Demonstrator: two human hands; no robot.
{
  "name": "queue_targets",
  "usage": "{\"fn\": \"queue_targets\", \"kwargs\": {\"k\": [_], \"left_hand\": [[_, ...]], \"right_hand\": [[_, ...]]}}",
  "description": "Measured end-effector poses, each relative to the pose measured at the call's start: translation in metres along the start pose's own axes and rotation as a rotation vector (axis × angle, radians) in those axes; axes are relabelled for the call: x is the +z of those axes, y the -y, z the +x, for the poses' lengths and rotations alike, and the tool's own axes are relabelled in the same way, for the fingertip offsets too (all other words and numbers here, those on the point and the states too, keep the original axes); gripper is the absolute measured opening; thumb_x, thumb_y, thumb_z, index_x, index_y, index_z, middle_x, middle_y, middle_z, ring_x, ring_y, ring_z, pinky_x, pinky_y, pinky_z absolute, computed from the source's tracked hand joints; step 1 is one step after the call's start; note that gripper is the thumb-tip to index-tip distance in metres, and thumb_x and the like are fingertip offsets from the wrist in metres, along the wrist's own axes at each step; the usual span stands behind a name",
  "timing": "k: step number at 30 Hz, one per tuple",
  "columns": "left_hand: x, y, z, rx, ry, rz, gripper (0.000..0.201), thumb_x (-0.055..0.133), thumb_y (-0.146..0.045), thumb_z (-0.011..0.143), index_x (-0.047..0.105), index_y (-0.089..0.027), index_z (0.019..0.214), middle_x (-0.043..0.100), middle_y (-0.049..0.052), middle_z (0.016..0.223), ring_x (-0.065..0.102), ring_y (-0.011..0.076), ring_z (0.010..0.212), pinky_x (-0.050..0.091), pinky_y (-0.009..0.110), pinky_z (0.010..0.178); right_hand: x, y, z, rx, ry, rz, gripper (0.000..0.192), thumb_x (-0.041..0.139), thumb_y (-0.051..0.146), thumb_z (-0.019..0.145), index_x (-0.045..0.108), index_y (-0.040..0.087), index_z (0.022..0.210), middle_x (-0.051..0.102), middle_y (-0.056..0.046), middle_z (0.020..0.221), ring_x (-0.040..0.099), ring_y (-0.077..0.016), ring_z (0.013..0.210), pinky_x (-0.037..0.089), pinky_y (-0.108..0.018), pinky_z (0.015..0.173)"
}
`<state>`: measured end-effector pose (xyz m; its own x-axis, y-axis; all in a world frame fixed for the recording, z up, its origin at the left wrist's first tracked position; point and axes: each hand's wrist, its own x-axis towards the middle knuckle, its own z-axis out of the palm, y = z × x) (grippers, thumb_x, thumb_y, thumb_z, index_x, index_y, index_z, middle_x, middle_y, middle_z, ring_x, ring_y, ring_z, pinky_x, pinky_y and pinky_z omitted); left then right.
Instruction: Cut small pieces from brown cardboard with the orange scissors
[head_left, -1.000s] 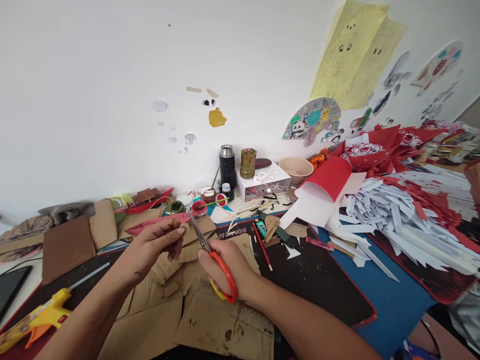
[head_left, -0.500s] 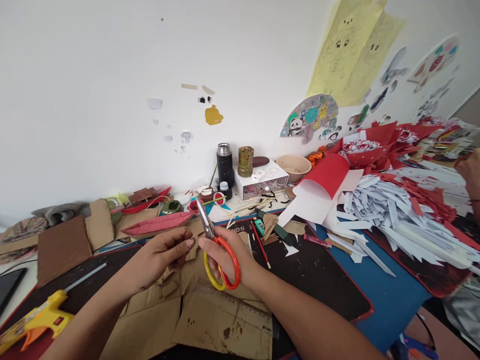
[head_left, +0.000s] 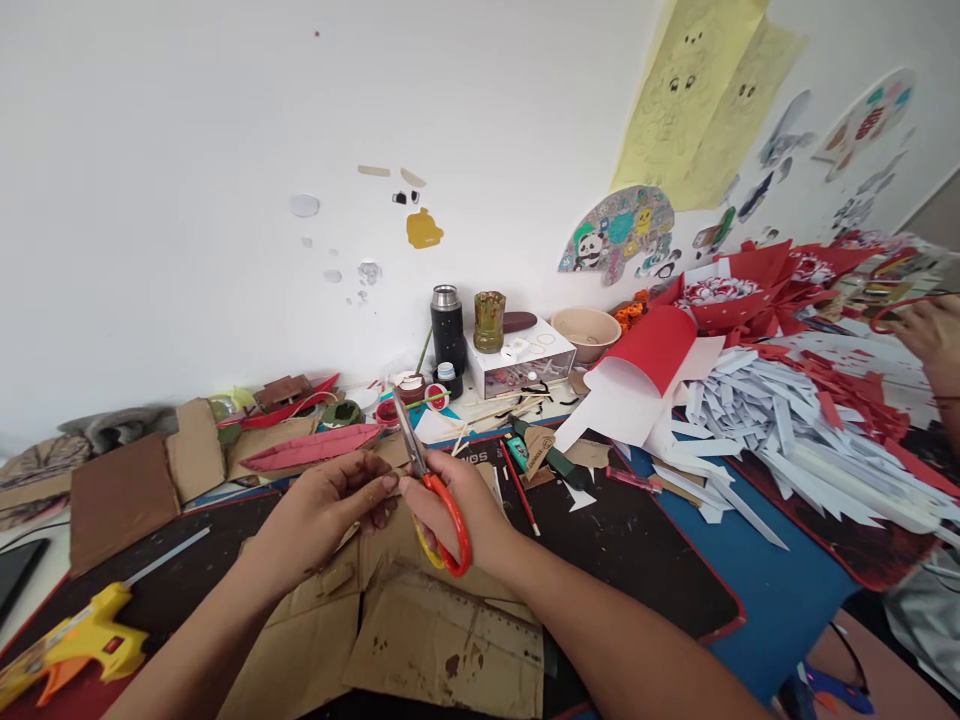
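Scissors (head_left: 454, 535) with red and yellow handles are held in my right hand (head_left: 480, 505), blades pointing up and away from me. My left hand (head_left: 319, 510) is beside it, thumb and fingers pinched together. Whatever is in that pinch is too small and hidden to make out. The fingertips of both hands nearly meet at the base of the blades. Below them lie pieces of brown cardboard (head_left: 300, 640), one with a clear ruler (head_left: 480, 620) across it.
A yellow glue gun (head_left: 101, 640) lies at the left. Behind my hands stand a black thermos (head_left: 448, 335), a green jar (head_left: 489, 325) and a beige bowl (head_left: 585, 335). White paper strips (head_left: 780, 435) are heaped at right, near another person's hand (head_left: 934, 330).
My right hand has turned a little, so less of the yellow handle shows. My left fingers have shifted right, closer to the scissors. At far right, the other person's hand has come further into view.
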<state>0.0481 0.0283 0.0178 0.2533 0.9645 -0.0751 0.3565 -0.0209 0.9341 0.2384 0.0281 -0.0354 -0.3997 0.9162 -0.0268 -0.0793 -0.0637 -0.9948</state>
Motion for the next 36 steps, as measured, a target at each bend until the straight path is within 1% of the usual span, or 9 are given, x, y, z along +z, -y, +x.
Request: {"fn": "queue_targets", "kwargs": {"k": [3,6,9,12,15,18,21,28,36], "left_hand": [[-0.007,-0.002,0.0,0.05,-0.117,-0.005,0.046,0.083,-0.067,0.08,0.072,-0.023,0.076,0.068,0.001,0.064,0.061,0.0187,0.058,0.052,0.03,0.057],[-0.016,-0.002,0.001,0.064,-0.229,-0.1,0.046,0.086,-0.065,0.078,0.072,-0.022,0.079,0.067,0.0,0.065,0.058,0.0166,0.057,0.049,0.028,0.055],[-0.023,0.0,0.001,0.052,-0.272,-0.206,0.046,0.09,-0.063,0.076,0.071,-0.02,0.081,0.065,-0.001,0.064,0.056,0.0146,0.056,0.045,0.026,0.053],[-0.025,0.002,0.001,0.033,-0.296,-0.291,0.047,0.093,-0.06,0.074,0.07,-0.02,0.082,0.064,-0.002,0.062,0.053,0.0127,0.054,0.042,0.024,0.051],[-0.024,0.0,0.001,0.009,-0.319,-0.331,0.048,0.095,-0.059,0.07,0.07,-0.02,0.083,0.065,-0.002,0.061,0.053,0.0126,0.053,0.042,0.024,0.05],[-0.022,-0.004,0.0,-0.003,-0.329,-0.318,0.048,0.096,-0.058,0.067,0.068,-0.021,0.08,0.065,-0.003,0.06,0.055,0.0131,0.052,0.043,0.024,0.049],[-0.02,-0.006,0.0,0.001,-0.322,-0.306,0.048,0.096,-0.058,0.067,0.067,-0.021,0.077,0.064,-0.003,0.058,0.055,0.0131,0.05,0.043,0.025,0.048],[-0.018,-0.003,0.0,0.047,-0.291,-0.267,0.04,0.094,-0.051,0.073,0.069,-0.021,0.074,0.064,-0.003,0.058,0.054,0.0113,0.049,0.044,0.023,0.046],[-0.018,-0.003,-0.001,0.045,-0.248,-0.25,0.04,0.093,-0.051,0.074,0.068,-0.02,0.073,0.063,-0.003,0.058,0.053,0.0113,0.047,0.045,0.023,0.045]], "right_hand": [[0.0,0.0,0.0,0.048,0.078,0.048,0.04,0.074,0.06,0.095,0.057,0.023,0.097,0.056,0.009,0.056,0.053,-0.0108,0.041,0.044,-0.02,0.041],[0.002,0.001,-0.001,0.042,0.158,0.089,0.049,0.077,0.066,0.092,0.061,0.021,0.099,0.059,0.007,0.059,0.062,-0.0134,0.046,0.046,-0.02,0.044],[0.005,0.003,-0.003,0.056,0.189,0.132,0.054,0.081,0.069,0.089,0.066,0.019,0.102,0.059,0.005,0.068,0.068,-0.0144,0.053,0.046,-0.02,0.047],[0.006,0.005,-0.005,0.033,0.209,0.179,0.055,0.084,0.068,0.087,0.068,0.018,0.105,0.065,0.001,0.081,0.072,-0.0151,0.064,0.052,-0.022,0.058],[0.006,0.008,-0.006,0.048,0.226,0.172,0.059,0.079,0.073,0.088,0.068,0.018,0.104,0.068,-0.001,0.081,0.071,-0.0163,0.066,0.055,-0.025,0.06],[0.005,0.008,-0.007,0.091,0.203,0.109,0.06,0.076,0.075,0.089,0.066,0.019,0.106,0.067,0.001,0.072,0.063,-0.014,0.053,0.051,-0.024,0.049],[0.004,0.005,-0.008,0.078,0.179,0.038,0.052,0.076,0.069,0.094,0.067,0.019,0.106,0.065,0.003,0.069,0.058,-0.0113,0.047,0.046,-0.021,0.044],[0.005,0.005,-0.01,0.034,0.182,-0.019,0.041,0.079,0.058,0.095,0.064,0.02,0.094,0.057,0.006,0.062,0.054,-0.0104,0.047,0.045,-0.02,0.044],[0.004,0.011,-0.012,0.014,0.168,-0.059,0.04,0.076,0.059,0.098,0.067,0.02,0.098,0.056,0.007,0.059,0.054,-0.0108,0.044,0.042,-0.021,0.044]]}}
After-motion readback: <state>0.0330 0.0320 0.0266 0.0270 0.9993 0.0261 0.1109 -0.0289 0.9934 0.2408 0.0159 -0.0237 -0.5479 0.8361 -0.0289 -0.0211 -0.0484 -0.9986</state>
